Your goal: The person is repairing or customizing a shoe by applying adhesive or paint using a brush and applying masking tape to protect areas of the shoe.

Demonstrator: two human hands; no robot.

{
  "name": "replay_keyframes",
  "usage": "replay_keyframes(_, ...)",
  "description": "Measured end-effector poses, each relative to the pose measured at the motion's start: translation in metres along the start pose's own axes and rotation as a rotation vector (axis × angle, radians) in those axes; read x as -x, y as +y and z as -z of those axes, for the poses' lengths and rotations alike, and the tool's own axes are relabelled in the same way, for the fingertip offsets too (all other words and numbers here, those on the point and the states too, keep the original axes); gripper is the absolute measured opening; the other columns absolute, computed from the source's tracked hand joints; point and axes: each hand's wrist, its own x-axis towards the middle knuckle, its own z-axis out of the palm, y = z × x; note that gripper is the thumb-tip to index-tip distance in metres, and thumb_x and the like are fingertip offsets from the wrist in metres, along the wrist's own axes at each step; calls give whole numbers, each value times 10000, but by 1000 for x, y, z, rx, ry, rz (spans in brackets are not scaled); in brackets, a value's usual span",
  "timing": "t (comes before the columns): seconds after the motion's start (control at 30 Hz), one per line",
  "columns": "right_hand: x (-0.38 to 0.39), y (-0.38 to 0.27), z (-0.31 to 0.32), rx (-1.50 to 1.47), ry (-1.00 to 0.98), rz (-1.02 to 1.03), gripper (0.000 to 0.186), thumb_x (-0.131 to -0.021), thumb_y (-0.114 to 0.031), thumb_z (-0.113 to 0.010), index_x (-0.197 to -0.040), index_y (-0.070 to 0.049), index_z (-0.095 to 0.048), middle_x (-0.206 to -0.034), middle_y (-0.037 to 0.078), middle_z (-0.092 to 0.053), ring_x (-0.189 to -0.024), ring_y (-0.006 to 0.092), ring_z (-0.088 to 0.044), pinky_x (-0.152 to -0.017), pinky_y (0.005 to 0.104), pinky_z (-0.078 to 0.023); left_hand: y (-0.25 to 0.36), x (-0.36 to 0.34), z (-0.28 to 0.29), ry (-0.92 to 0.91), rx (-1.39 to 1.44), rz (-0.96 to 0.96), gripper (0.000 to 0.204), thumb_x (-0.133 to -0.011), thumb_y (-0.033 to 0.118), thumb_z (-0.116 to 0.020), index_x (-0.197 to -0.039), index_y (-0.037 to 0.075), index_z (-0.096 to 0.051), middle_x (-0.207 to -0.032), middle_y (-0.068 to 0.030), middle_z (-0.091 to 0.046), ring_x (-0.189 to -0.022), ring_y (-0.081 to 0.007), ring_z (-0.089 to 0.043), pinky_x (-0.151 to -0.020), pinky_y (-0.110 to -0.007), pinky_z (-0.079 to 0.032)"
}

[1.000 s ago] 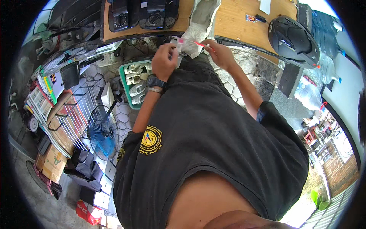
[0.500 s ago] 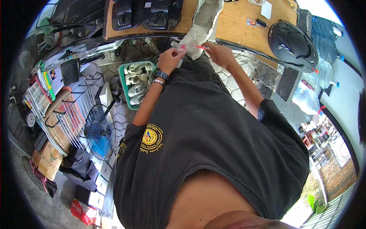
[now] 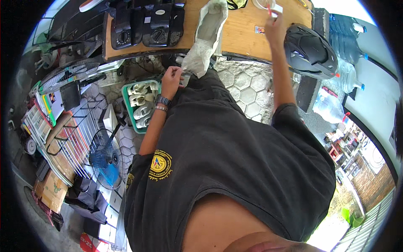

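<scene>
A thin red stick-like tool (image 3: 269,8) is in my right hand (image 3: 275,31), which reaches over the far right of the table, beside a pale round container (image 3: 263,3). Close by lies a small white rectangular item (image 3: 277,8). My left hand (image 3: 171,80) is low, in front of the table edge, with its fingers curled in; what they hold, if anything, is too small to make out. Just right of it, a long off-white hollow casing (image 3: 210,25) extends from the tabletop over the near edge, its lower end (image 3: 195,63) above my lap.
Black dial-fronted housings (image 3: 158,35) stand on the wooden table (image 3: 241,44); a black helmet (image 3: 311,52) sits at its right. A green basket of off-white parts (image 3: 128,101) is on the floor at left, near fans (image 3: 105,157) and a wire rack. Water jugs (image 3: 346,50) stand at right.
My right hand has left my left hand and moved up and right over the table with the red tool. My left hand has stayed low near the casing. The view has shifted slightly.
</scene>
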Motion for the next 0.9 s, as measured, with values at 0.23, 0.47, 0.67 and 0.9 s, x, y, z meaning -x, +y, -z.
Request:
replay_keyframes(0.23,-92,99,-42,300,-260,-105,348,-917,-229,-622,-1254,-144,-655,-1097,248,-744,-1050,427,-710,-893,540,-545,6,5,6,-79,88,84,285,-1087,279,-546,-1234,50,-631,-1202,-71,-690,-1023,-182,-707,-740,-343,-640)
replay_keyframes(0.47,-29,82,-30,13,-104,-220,364,-915,-238,-624,-1267,-158,-676,-1114,208,-755,-1036,383,-726,-879,488,-555,27,20,-7,44,-386,-286,229,-1025,247,-639,-1167,70,-673,-984,-65,-709,-858,-179,-702,-719,-336,-587)
replay_keyframes(0.67,-88,109,-55,278,-124,-63,353,-966,-241,-598,-1297,-136,-661,-992,185,-756,-951,379,-732,-872,469,-548,65,14,-51,-16,-1013,-544,455,-898,556,-705,-851,104,-674,-877,-73,-727,-857,-300,-713,-700,-443,-569)
replay_keyframes(0.9,-101,109,-77,278,-204,-86,308,-964,-115,-558,-1257,-48,-628,-879,223,-720,-841,373,-745,-662,472,-568,59,-5,-68,-119,-1000,-417,394,-903,511,-705,-889,117,-711,-857,-96,-750,-799,-340,-727,-693,-457,-565)
